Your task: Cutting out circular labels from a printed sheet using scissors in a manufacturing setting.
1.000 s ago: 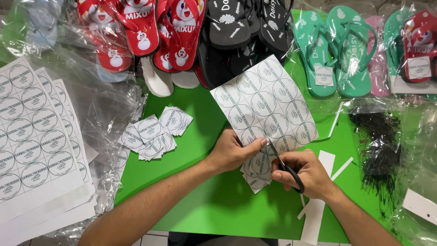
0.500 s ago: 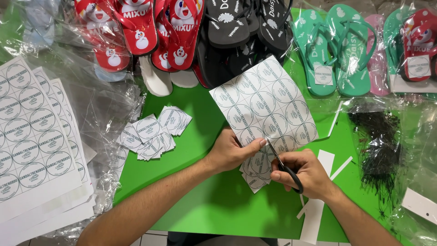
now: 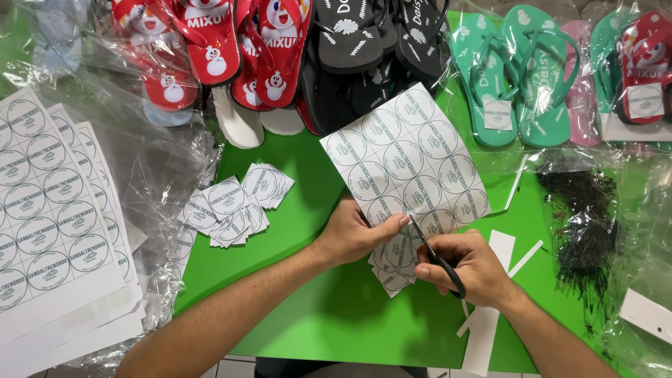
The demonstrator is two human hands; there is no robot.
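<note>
My left hand (image 3: 358,234) pinches the lower edge of a white sheet of round printed labels (image 3: 406,157), held tilted above the green table (image 3: 329,315). In my right hand (image 3: 470,267) are black-handled scissors (image 3: 435,257), their blades reaching up into the bottom edge of the sheet. A partly cut strip of labels (image 3: 389,264) hangs below the sheet between both hands. Left of my left hand lies a small pile of cut square labels (image 3: 234,203).
Stacked uncut label sheets (image 3: 49,217) lie at the left on clear plastic bags (image 3: 150,161). Red, black, teal and pink flip-flops (image 3: 350,42) line the far edge. White paper offcuts (image 3: 490,308) and a bag of black ties (image 3: 581,224) lie at the right.
Almost nothing differs; the sheet and both hands have shifted only slightly, with the scissors still at the sheet's bottom edge.
</note>
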